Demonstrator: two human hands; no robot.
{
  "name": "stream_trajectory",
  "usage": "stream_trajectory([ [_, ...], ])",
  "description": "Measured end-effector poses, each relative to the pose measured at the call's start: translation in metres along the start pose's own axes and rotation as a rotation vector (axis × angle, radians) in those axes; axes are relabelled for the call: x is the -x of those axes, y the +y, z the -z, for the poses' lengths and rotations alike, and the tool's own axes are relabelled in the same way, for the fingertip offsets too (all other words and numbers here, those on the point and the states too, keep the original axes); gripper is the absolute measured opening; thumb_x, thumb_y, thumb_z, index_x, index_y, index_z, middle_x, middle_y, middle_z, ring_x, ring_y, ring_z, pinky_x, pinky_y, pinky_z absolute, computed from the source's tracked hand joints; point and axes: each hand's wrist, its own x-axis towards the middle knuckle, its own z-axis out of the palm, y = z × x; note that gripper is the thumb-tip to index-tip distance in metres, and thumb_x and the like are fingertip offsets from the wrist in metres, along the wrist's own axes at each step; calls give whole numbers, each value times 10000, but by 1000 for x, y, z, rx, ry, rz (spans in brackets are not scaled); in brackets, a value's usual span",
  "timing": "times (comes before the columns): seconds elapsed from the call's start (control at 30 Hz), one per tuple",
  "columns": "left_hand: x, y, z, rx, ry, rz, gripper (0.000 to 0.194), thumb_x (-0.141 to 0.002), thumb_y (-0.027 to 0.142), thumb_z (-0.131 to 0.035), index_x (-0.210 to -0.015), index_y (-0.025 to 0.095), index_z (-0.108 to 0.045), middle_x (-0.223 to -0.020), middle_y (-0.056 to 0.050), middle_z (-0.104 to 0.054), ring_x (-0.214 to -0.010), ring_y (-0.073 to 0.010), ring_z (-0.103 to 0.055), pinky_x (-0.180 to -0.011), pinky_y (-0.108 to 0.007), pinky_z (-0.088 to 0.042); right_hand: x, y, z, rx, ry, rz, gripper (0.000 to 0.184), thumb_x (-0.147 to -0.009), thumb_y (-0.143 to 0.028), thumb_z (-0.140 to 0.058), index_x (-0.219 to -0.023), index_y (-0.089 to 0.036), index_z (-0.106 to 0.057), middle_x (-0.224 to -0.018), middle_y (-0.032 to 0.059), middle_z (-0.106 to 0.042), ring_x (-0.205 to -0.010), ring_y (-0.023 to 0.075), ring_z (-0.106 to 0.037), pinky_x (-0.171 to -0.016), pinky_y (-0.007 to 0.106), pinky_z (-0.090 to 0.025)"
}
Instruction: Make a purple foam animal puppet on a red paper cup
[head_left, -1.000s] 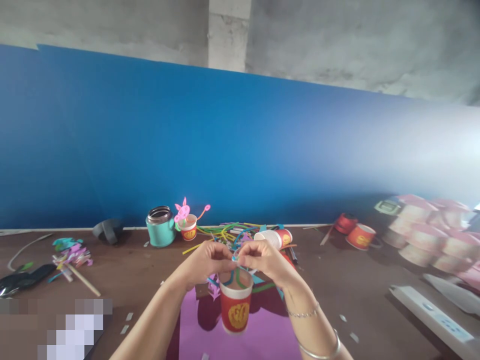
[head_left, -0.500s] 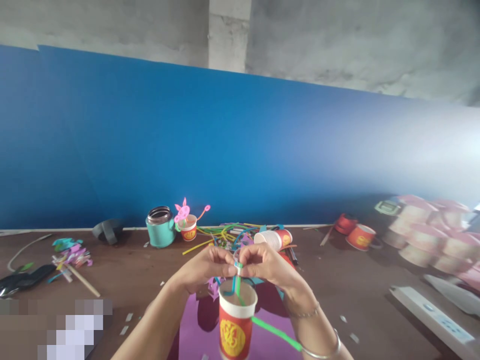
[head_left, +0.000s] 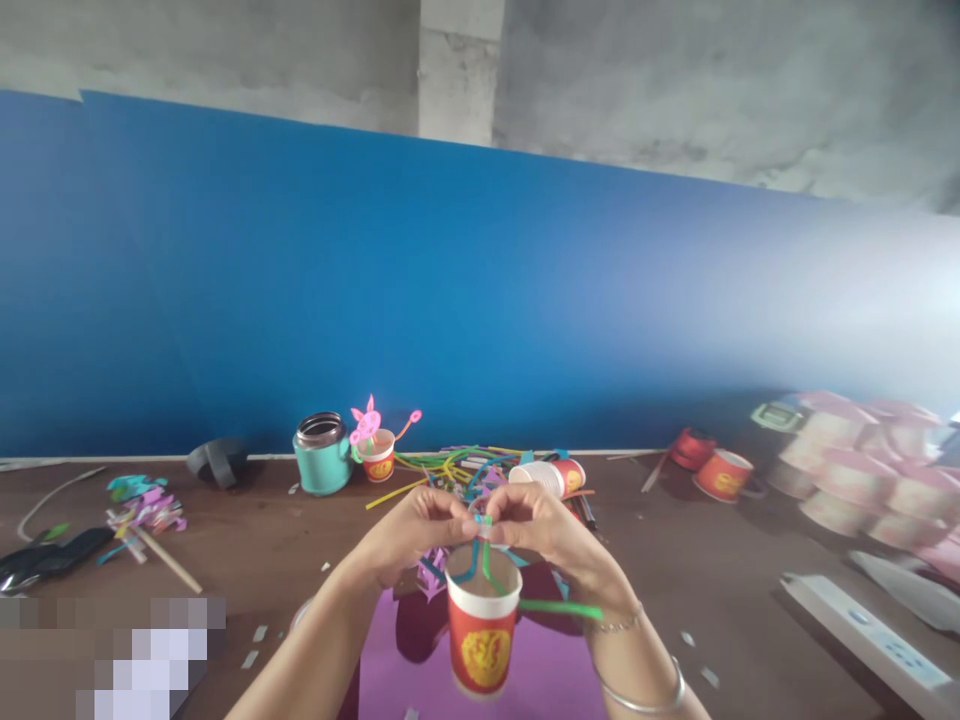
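Observation:
My left hand (head_left: 412, 528) and my right hand (head_left: 538, 528) meet fingertip to fingertip above a red paper cup (head_left: 481, 632) with a gold emblem. Both pinch the tops of thin coloured strips (head_left: 480, 556), blue and green, that run down into the cup. The cup hangs off the table beneath my fingers. One green strip (head_left: 559, 608) sticks out sideways to the right, past the cup's rim. A purple sheet (head_left: 540, 675) lies under the cup.
On the brown table (head_left: 720, 580): a teal jar (head_left: 321, 453), a small cup with a pink pig figure (head_left: 373, 443), a heap of coloured strips (head_left: 450, 465), tipped cups (head_left: 551, 476), paper scraps (head_left: 142, 505) at left, stacked pink cups (head_left: 862, 470) at right. A blue wall stands behind.
The cup has shifted a little and turned. The green strip swung out to the right, first slanting down, now almost level. My fingers stay pinched together above the rim.

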Motion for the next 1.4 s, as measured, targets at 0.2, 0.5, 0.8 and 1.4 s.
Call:
stream_trajectory([
  [0.2, 1, -4, 1, 109, -130, 39, 237, -518, 336, -832, -585, 150, -701, -544, 24, -577, -523, -75, -452, -540, -206, -348, 2, -3, -8, 49, -101, 29, 299, -595, -378, -793, -681, -154, -614, -614, -38, -512, -543, 69, -420, -510, 197, -330],
  [0.5, 5, 0, 5, 49, -167, -9, 263, -625, 389, -761, -695, 139, -715, -625, -17, -625, -579, -102, -496, -581, -220, -381, 5, -7, -10, -46, -71, 29, 296, -612, -385, -781, -693, -164, -601, -641, -25, -555, -585, 95, -493, -541, 208, -371],
  [0.8, -2, -2, -12, -601, 353, -160, 49, -691, 211, -644, -693, 177, -679, -675, -5, -666, -630, -151, -568, -596, -242, -390, 0, -11, 7, 381, 271, 123, 203, -746, -358, -640, -700, -161, -646, -611, -11, -565, -524, 98, -461, -488, 217, -337],
  [1.4, 9, -5, -33, -1507, 578, -391, 199, -835, 165, -535, -654, 187, -614, -628, -10, -658, -709, -201, -552, -692, -335, -293, -6, -6, -42, 760, 465, 160, 226, -776, -221, -481, -563, -175, -539, -527, -15, -496, -532, 119, -442, -490, 213, -299],
])
